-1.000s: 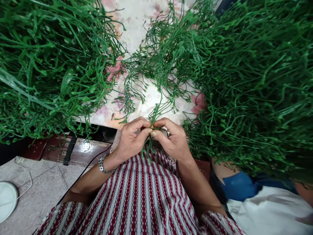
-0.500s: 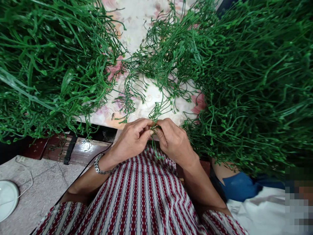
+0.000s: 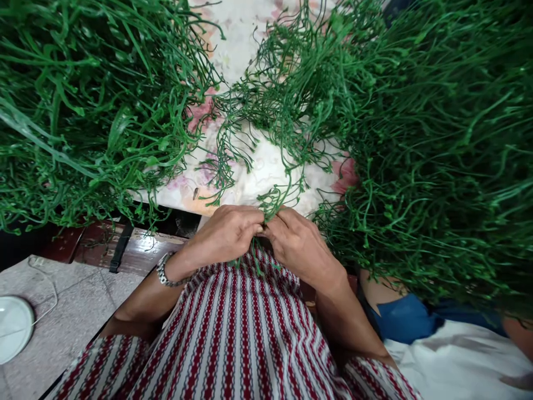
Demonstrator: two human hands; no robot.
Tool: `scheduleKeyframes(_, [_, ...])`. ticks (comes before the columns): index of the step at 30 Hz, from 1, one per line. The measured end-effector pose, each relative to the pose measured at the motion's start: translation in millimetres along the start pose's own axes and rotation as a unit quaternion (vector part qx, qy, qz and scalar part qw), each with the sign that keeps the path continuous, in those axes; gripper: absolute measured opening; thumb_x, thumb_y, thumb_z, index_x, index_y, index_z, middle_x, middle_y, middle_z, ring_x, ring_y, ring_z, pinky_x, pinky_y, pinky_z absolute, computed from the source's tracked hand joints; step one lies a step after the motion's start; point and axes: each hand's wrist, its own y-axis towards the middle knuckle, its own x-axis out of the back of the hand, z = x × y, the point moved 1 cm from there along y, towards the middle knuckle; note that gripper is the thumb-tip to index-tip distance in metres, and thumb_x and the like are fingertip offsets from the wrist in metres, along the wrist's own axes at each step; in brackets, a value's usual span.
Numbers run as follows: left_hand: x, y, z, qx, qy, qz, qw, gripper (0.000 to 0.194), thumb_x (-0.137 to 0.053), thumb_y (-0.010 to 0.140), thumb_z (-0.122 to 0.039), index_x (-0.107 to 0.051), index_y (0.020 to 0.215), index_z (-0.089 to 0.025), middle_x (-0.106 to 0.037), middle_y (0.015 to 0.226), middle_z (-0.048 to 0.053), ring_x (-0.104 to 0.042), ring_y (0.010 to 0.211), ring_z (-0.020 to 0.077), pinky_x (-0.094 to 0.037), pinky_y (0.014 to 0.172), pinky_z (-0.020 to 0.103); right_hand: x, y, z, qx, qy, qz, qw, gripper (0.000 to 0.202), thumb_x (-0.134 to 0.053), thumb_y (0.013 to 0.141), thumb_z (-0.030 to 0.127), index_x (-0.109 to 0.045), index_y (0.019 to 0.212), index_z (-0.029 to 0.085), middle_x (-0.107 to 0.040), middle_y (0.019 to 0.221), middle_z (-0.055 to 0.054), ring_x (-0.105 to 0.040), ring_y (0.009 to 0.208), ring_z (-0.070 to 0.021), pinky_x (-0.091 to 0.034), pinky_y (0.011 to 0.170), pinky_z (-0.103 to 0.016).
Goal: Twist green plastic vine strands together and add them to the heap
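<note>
A small bunch of thin green plastic plant stems [image 3: 275,201] runs between my two hands, close to the table edge. My left hand [image 3: 233,232], with a metal-band watch on the wrist, pinches the bunch from the left side. From the right, my right hand [image 3: 303,247] is closed on the same bunch, its fingertips nearly touching the left ones. Stem tips fan out above the fingers onto the cloth, and more ends [image 3: 256,258] dangle below over the striped clothing. The exact spot where the fingers meet the stems is partly hidden.
A flowered tablecloth [image 3: 266,166] covers the table. Big heaps of green stems rise at the left [image 3: 91,111] and right [image 3: 437,139], with a looser pile [image 3: 308,94] between. Another person's blue-clad leg [image 3: 406,319] is at the right. A white round object [image 3: 14,330] lies at lower left.
Both hands have turned and drawn slightly closer around the bunch, hiding its middle. The stem tips above now lean more to the right. The view has shifted a little.
</note>
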Motion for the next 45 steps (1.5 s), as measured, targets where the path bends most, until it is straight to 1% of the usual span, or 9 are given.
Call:
scheduleKeyframes(3, [1.5,-1,6,-0.001,-0.022,0.03,0.999,0.023,-0.043,0.073,-0.006,-0.038,0.054,-0.016,-0.033,0.052,-0.005,-0.031,0.051,0.0083,-0.023,0.05,0.023,1,-1,-4,0.032,0.028,0.03,0.999,0.015,-0.042,0.078,0.006,-0.055,0.08,0.014,-0.053,0.072,-0.005,-0.045,0.064,-0.0155,-0.037,0.06,-0.028])
scheduleKeyframes(9, [8.1,0,11,-0.043,-0.223,0.138,0.964,0.03,-0.05,0.075,-0.015,-0.039,0.047,-0.016,-0.03,0.05,-0.004,-0.03,0.046,0.0082,-0.024,0.046,0.024,9,1,-11,0.125,0.181,0.031,0.975,0.019,-0.041,0.081,0.012,-0.053,0.068,0.019,-0.051,0.056,0.002,-0.043,0.052,-0.0109,-0.032,0.051,-0.024])
scheduleKeyframes(14, [12.8,2,11,-0.025,-0.329,0.188,0.925,0.032,-0.056,0.076,-0.03,-0.053,0.047,-0.016,-0.039,0.045,-0.001,-0.035,0.046,0.0103,-0.031,0.047,0.024,12,0,-11,0.149,0.355,0.082,0.919,0.025,-0.039,0.09,0.023,-0.055,0.071,0.019,-0.055,0.059,0.003,-0.049,0.054,-0.0077,-0.038,0.053,-0.019])
scheduleKeyframes(16, [12.3,2,14,0.007,-0.369,0.166,0.915,0.033,-0.057,0.075,-0.037,-0.056,0.051,-0.015,-0.04,0.045,-0.001,-0.034,0.044,0.0097,-0.029,0.044,0.024,12,-1,-12,0.132,0.416,0.079,0.896,0.023,-0.039,0.092,0.024,-0.057,0.079,0.019,-0.06,0.067,0.002,-0.053,0.059,-0.0075,-0.043,0.057,-0.019])
scheduleKeyframes(20, [7.1,1,18,0.047,-0.357,0.042,0.932,0.031,-0.059,0.076,-0.035,-0.056,0.055,-0.013,-0.04,0.05,-0.002,-0.032,0.047,0.0077,-0.025,0.045,0.022,12,-1,-16,0.012,0.397,-0.086,0.914,0.019,-0.045,0.089,0.021,-0.063,0.083,0.02,-0.065,0.076,0.0,-0.061,0.069,-0.011,-0.048,0.065,-0.023])
scheduleKeyframes(23, [-1.4,1,18,0.047,-0.341,-0.04,0.938,0.027,-0.059,0.077,-0.032,-0.055,0.059,-0.013,-0.04,0.054,-0.003,-0.033,0.051,0.0075,-0.027,0.047,0.021,5,0,-13,-0.067,0.369,-0.152,0.915,0.021,-0.045,0.089,0.023,-0.066,0.089,0.02,-0.067,0.079,-0.002,-0.063,0.076,-0.0146,-0.05,0.07,-0.027])
scheduleKeyframes(30, [-17.5,-1,18,0.054,-0.322,-0.159,0.932,0.014,-0.059,0.077,-0.028,-0.06,0.071,-0.015,-0.05,0.061,-0.001,-0.044,0.057,0.0088,-0.037,0.054,0.02,-19,4,-3,-0.138,0.397,-0.118,0.9,0.022,-0.061,0.079,0.032,-0.061,0.098,0.02,-0.066,0.09,-0.002,-0.06,0.081,-0.0153,-0.049,0.075,-0.029])
scheduleKeyframes(39, [-25.9,-4,17,0.106,-0.388,-0.146,0.904,0.026,-0.061,0.076,-0.031,-0.056,0.057,-0.014,-0.048,0.05,-0.002,-0.04,0.046,0.0067,-0.031,0.043,0.019,-13,4,-1,-0.124,0.348,-0.082,0.925,0.011,-0.055,0.082,0.029,-0.058,0.087,0.02,-0.062,0.079,0.0,-0.056,0.073,-0.0134,-0.047,0.071,-0.027])
scheduleKeyframes(45, [-27.2,-6,13,0.1,-0.364,-0.184,0.908,0.028,-0.059,0.079,-0.032,-0.053,0.058,-0.015,-0.049,0.05,-0.002,-0.042,0.046,0.007,-0.033,0.045,0.02,-7,1,-7,-0.097,0.366,-0.044,0.924,0.012,-0.051,0.086,0.028,-0.059,0.089,0.021,-0.064,0.085,0.0,-0.058,0.081,-0.0127,-0.046,0.076,-0.025])
